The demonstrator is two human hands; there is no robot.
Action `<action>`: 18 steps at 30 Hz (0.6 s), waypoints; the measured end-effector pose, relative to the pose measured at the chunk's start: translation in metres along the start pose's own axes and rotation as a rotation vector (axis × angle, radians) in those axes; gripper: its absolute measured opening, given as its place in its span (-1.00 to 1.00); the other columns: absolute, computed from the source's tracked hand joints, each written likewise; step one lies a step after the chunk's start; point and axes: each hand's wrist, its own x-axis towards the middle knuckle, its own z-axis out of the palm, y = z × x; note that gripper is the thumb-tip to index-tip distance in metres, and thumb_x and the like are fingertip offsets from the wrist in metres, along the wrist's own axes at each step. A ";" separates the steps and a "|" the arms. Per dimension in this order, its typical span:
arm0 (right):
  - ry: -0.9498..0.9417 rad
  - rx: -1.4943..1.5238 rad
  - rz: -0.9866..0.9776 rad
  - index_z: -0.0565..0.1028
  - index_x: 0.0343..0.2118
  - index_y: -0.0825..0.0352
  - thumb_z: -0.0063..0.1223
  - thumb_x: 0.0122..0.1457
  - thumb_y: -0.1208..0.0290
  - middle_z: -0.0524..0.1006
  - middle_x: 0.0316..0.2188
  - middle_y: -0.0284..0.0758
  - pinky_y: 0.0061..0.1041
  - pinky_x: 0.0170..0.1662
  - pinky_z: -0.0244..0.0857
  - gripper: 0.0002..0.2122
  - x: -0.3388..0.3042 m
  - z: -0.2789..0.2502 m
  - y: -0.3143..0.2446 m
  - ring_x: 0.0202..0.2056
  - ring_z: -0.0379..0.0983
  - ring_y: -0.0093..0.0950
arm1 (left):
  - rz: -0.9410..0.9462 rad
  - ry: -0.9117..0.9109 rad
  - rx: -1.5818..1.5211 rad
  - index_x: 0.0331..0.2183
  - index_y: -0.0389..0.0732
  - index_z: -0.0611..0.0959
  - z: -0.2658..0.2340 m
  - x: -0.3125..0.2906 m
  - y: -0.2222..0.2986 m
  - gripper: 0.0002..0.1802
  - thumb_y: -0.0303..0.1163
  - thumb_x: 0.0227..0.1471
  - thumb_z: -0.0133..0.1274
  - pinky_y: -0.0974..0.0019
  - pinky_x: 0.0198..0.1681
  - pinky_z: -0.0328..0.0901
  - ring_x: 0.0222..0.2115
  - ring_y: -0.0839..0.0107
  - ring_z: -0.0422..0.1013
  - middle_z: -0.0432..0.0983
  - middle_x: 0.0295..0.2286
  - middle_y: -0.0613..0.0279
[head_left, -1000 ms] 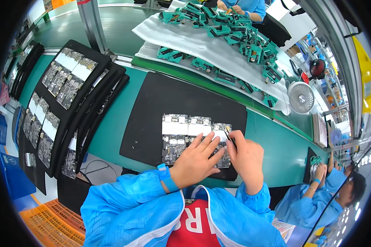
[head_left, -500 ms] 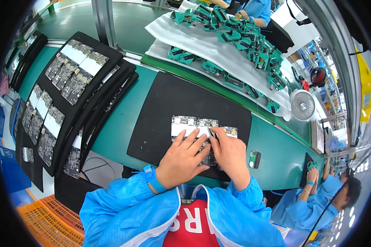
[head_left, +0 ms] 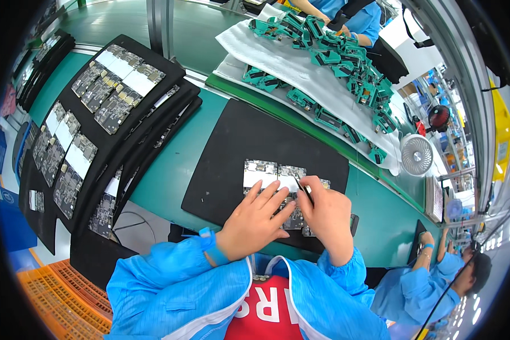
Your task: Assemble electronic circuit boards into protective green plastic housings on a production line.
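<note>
A panel of circuit boards (head_left: 260, 166) with a white strip (head_left: 254, 176) across it lies on a black mat (head_left: 218, 156) in front of me. My left hand (head_left: 250, 224) rests on the panel's near left part, fingers spread, the fingertips on the white strip. In my right hand (head_left: 330, 215), thumb and forefinger pinch dark, thin tweezers (head_left: 305, 190). Their tips point down at the strip's upper edge, right of my left fingertips. Both hands hide much of the panel's lower half.
At left, stacked black trays (head_left: 136, 116) carry more circuit boards (head_left: 116, 110). Beyond a green ledge, white foam sheets (head_left: 238, 42) hold many green parts (head_left: 345, 62). A white fan (head_left: 416, 153) stands at right. Co-workers sit at far side and right (head_left: 419, 283).
The whole view has shifted slightly. My right hand has turned a little, so more of the tweezers shows. A small green-and-black part beside it is now mostly hidden. My left hand stays on the panel.
</note>
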 end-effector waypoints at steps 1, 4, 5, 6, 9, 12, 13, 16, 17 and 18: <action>0.028 0.075 -0.010 0.50 -0.19 0.12 0.17 0.17 0.30 0.55 -0.66 -0.31 -0.27 -0.52 0.34 -0.83 0.001 0.000 -0.003 -0.58 0.53 -0.24 | 0.014 0.012 0.008 0.03 -0.15 0.60 -0.004 -0.003 0.002 -0.32 -0.02 -0.10 0.31 -0.21 0.28 0.04 0.22 -0.02 0.22 0.38 0.10 -0.02; 0.043 0.067 -0.074 0.50 -0.24 0.12 0.14 0.19 0.27 0.54 -0.67 -0.29 -0.26 -0.53 0.33 -0.87 0.013 0.011 -0.018 -0.59 0.53 -0.22 | -0.076 0.060 0.080 0.01 -0.22 0.61 -0.019 -0.016 0.000 -0.33 -0.05 -0.10 0.29 -0.29 0.28 0.00 0.21 -0.06 0.21 0.39 0.09 -0.05; 0.009 0.066 -0.090 0.49 -0.26 0.13 0.13 0.19 0.27 0.53 -0.67 -0.29 -0.25 -0.52 0.33 -0.88 0.017 0.016 -0.023 -0.59 0.53 -0.22 | -0.093 0.046 0.087 0.00 -0.20 0.62 -0.021 -0.020 -0.005 -0.34 -0.04 -0.10 0.29 -0.30 0.28 0.00 0.21 -0.06 0.21 0.39 0.09 -0.04; -0.007 0.076 -0.090 0.49 -0.26 0.13 0.13 0.19 0.27 0.53 -0.67 -0.29 -0.25 -0.52 0.34 -0.88 0.018 0.022 -0.026 -0.59 0.53 -0.22 | -0.110 0.032 0.093 0.00 -0.18 0.62 -0.024 -0.023 -0.009 -0.34 -0.03 -0.10 0.30 -0.30 0.28 -0.01 0.21 -0.06 0.21 0.39 0.10 -0.03; -0.040 0.080 -0.096 0.48 -0.25 0.15 0.12 0.20 0.28 0.54 -0.67 -0.28 -0.24 -0.51 0.34 -0.87 0.020 0.027 -0.036 -0.58 0.54 -0.22 | -0.111 0.052 0.059 0.00 -0.17 0.63 -0.019 -0.029 -0.015 -0.36 -0.04 -0.08 0.29 -0.28 0.27 0.02 0.22 -0.07 0.20 0.39 0.10 -0.02; -0.067 0.148 -0.060 0.48 -0.20 0.16 0.11 0.21 0.30 0.54 -0.67 -0.27 -0.24 -0.51 0.34 -0.85 0.020 0.030 -0.038 -0.58 0.54 -0.21 | -0.114 0.059 0.049 0.00 -0.17 0.63 -0.020 -0.029 -0.015 -0.37 -0.04 -0.06 0.29 -0.26 0.27 0.05 0.22 -0.08 0.20 0.39 0.11 -0.02; -0.067 0.167 -0.050 0.48 -0.16 0.17 0.10 0.22 0.31 0.54 -0.67 -0.27 -0.25 -0.51 0.34 -0.84 0.018 0.030 -0.039 -0.58 0.54 -0.21 | -0.116 0.051 0.054 0.00 -0.16 0.63 -0.020 -0.029 -0.015 -0.38 -0.04 -0.05 0.29 -0.25 0.26 0.06 0.21 -0.08 0.20 0.39 0.11 -0.02; -0.066 0.133 -0.068 0.47 -0.11 0.19 0.10 0.21 0.36 0.54 -0.66 -0.27 -0.27 -0.52 0.34 -0.80 0.019 0.027 -0.042 -0.57 0.54 -0.23 | -0.108 0.050 0.057 0.00 -0.16 0.64 -0.019 -0.029 -0.017 -0.39 -0.04 -0.05 0.29 -0.25 0.26 0.07 0.21 -0.09 0.21 0.39 0.10 -0.01; -0.065 0.081 -0.096 0.47 -0.10 0.20 0.11 0.18 0.39 0.54 -0.66 -0.27 -0.29 -0.52 0.34 -0.77 0.019 0.027 -0.043 -0.57 0.54 -0.24 | -0.102 0.049 0.057 0.00 -0.16 0.64 -0.020 -0.029 -0.017 -0.39 -0.04 -0.05 0.29 -0.25 0.26 0.07 0.21 -0.09 0.21 0.39 0.10 -0.01; -0.060 0.081 -0.092 0.47 -0.10 0.20 0.11 0.18 0.39 0.54 -0.66 -0.27 -0.29 -0.52 0.34 -0.77 0.018 0.028 -0.044 -0.57 0.54 -0.24 | -0.104 0.055 0.057 -0.01 -0.16 0.64 -0.020 -0.030 -0.017 -0.39 -0.04 -0.06 0.29 -0.26 0.26 0.07 0.20 -0.09 0.21 0.40 0.10 -0.01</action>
